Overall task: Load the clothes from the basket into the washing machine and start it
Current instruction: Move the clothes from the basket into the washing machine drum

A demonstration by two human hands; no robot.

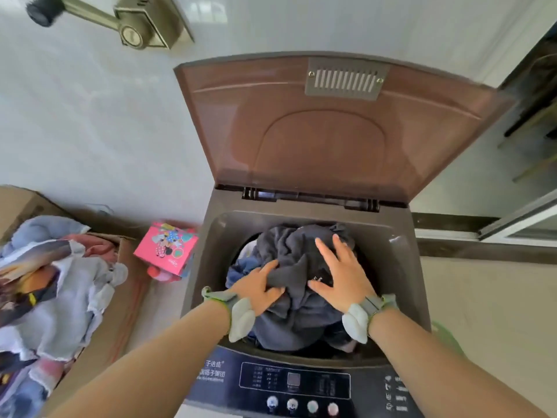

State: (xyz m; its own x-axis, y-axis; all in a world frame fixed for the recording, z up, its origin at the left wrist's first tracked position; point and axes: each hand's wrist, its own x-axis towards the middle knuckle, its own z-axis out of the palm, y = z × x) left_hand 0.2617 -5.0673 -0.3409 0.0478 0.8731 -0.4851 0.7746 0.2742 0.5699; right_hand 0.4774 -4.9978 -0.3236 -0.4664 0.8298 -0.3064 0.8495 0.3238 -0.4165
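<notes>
A brown top-loading washing machine [401, 267] stands in front of me with its lid [319, 137] raised upright. A dark grey garment [289, 248] is heaped in the drum opening, over some blue fabric [238, 270]. My left hand [259, 288] grips a fold of the grey garment at its left side. My right hand [343, 273] lies flat on top of it with fingers spread. The control panel [295, 384] with several round buttons runs along the near edge. At the left, a cardboard box [120, 297] serves as the basket and holds a pile of mixed clothes [57, 291].
A pink cartoon-printed box [165, 248] sits on the floor between the cardboard box and the machine. A door closer [141, 22] hangs at top left. A glass door frame [518, 218] is at the right. Something green [446, 336] shows beside the machine's right side.
</notes>
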